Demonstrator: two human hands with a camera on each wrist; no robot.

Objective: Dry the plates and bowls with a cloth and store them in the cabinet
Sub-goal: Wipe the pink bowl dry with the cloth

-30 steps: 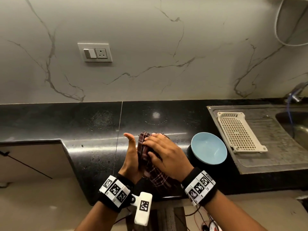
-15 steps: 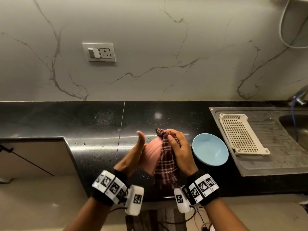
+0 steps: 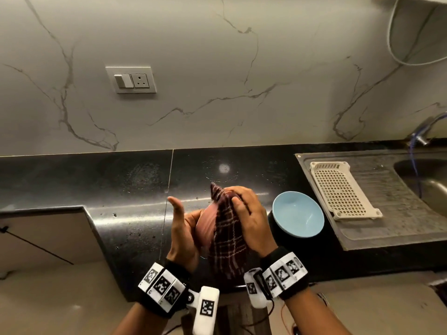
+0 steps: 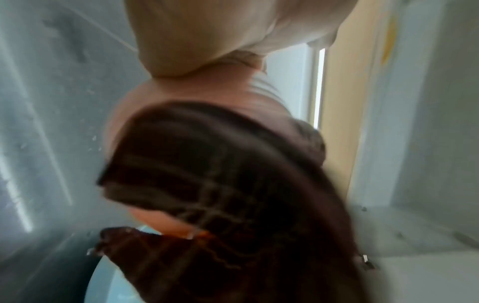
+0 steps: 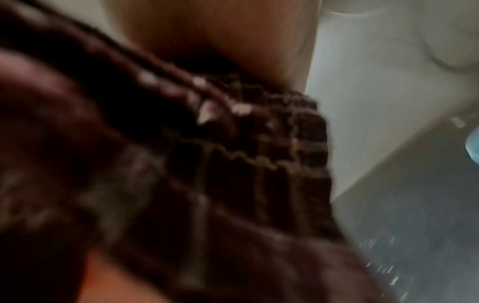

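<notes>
Pink bowl (image 3: 205,228), head view: above the surface (image 3: 121,187), cupped in the left hand's (image 3: 181,238) grip, thumb free; right hand's (image 3: 251,221) grip clutches cloth (image 3: 227,247) over it; blue bowl (image 3: 298,216) at three o'clock. Left wrist: hard rubbing could slip it. Right wrist: blurred cloth.

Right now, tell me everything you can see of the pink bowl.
The pink bowl looks smooth, plain, maybe plastic. It is held on edge over the black counter, left of the blue bowl. The left hand cups its bare outer side, thumb raised. A dark red checked cloth covers its other side, pressed on by the right hand. Its inside is hidden.
</notes>
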